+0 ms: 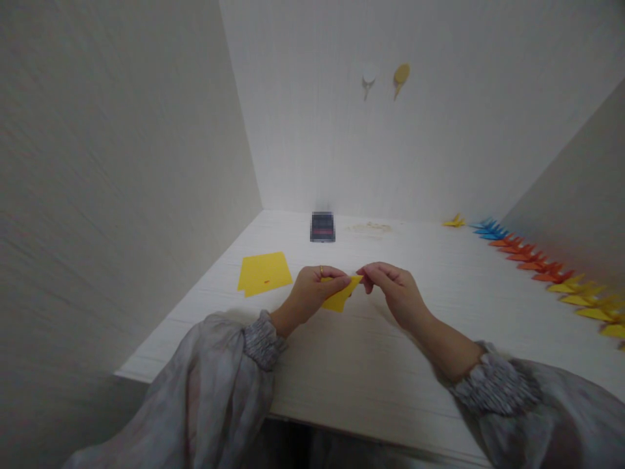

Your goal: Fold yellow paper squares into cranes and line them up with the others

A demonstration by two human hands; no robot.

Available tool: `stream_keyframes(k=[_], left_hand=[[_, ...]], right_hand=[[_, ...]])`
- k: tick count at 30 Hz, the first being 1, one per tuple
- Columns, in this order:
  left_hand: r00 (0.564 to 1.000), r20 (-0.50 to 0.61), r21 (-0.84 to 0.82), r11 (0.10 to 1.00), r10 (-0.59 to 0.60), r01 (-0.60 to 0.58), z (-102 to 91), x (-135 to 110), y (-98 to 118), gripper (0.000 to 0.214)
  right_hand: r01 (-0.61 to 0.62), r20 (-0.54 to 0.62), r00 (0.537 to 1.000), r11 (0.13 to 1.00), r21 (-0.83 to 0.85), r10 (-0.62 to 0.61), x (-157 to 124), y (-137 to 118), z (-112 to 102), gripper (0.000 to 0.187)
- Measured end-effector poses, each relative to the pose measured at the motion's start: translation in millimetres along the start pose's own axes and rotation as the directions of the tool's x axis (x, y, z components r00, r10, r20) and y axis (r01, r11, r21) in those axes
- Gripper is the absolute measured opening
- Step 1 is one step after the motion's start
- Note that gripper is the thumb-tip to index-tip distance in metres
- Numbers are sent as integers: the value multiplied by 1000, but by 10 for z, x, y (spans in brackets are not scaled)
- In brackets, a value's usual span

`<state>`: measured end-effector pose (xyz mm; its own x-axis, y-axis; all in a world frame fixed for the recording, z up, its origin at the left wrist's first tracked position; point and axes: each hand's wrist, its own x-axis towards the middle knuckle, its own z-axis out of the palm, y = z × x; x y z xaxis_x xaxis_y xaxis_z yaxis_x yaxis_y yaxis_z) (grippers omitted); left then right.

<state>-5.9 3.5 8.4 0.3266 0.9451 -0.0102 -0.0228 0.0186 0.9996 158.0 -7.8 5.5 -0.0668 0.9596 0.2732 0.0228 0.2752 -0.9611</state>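
We hold a small folded yellow paper (338, 298) just below the centre of the frame, low over the pale surface (371, 365). Whether it touches the surface we cannot quite tell. Our left hand (310, 293) pinches its left part between thumb and fingers. Our right hand (393, 290) nips the pointed right tip, so both hands are closed on it, near each other. The paper looks light, thin and easily creased, so we judge it wants a gentle grip at edges and corners rather than across its flat faces. Left of centre lies a flat yellow sheet (263, 272). Behind it sits a small dark device (323, 227), and a row of folded pieces (537, 264) runs along the right edge.
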Motion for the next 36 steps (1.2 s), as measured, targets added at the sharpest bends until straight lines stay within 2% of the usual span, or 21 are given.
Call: stream_keyframes(k=[6,16,20,25,30,36], left_hand=[[999,23,8,999,40,-41,0,2,-12,22],[999,-3,75,996,40,-39,4,-6,-9,21],[999,23,114,993,37,-39,4,-15,-4,22],[997,68,19,1000,-18,17,-2,0,-25,22],[992,121,-89,996,40,-30,-5,3,-28,26],[988,139,-134,990,65,-46,-16,-20,14,36]], right_hand=[[-91,10,996,990,-104,92,-23,-13,76,15],[-113,35,993,993,-36,114,-20,-19,59,12],[-113,36,993,993,-36,114,-15,7,44,13],[-111,42,993,993,-39,113,2,13,23,15],[-110,17,994,994,-26,110,17,4,10,15],[-132,1,991,991,-10,132,24,-16,17,15]])
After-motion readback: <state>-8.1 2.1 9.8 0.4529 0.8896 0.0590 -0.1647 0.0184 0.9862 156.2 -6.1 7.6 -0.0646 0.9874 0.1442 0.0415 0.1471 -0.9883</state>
